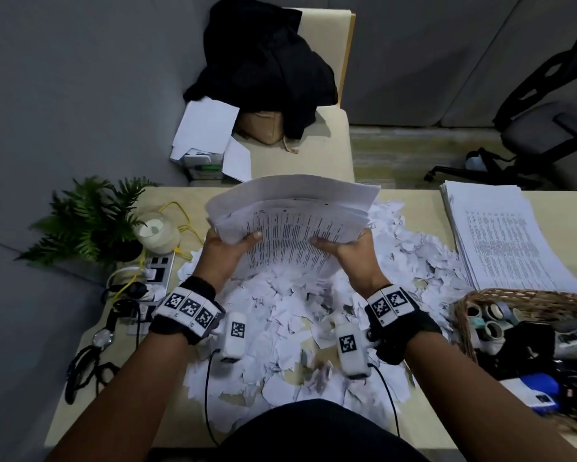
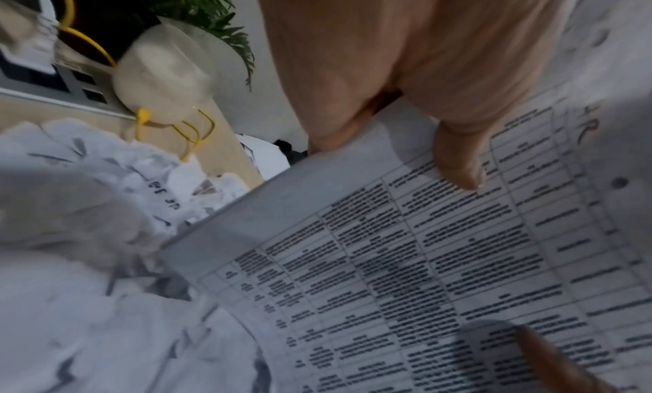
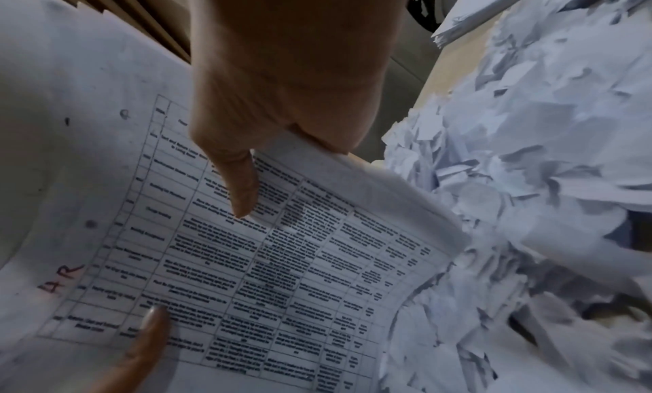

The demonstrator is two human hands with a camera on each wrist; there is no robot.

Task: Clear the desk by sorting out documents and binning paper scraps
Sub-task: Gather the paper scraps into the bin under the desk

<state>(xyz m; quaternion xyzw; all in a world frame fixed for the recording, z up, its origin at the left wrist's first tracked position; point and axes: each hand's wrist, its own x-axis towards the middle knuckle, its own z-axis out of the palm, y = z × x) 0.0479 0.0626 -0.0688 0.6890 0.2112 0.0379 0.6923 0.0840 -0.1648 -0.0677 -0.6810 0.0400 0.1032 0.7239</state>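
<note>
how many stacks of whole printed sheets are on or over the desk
2: one stack of printed sheets gripped over the paper scraps by the left hand and right hand, another stack at the desk's right end. Scraps may hide more.

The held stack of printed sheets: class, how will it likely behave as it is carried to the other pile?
The stack of printed sheets already curves between the left hand and right hand, so it is probably floppy. Its far edges fan apart, so loose sheets may slide out. Held only at its sides, its middle will likely sag.
</note>
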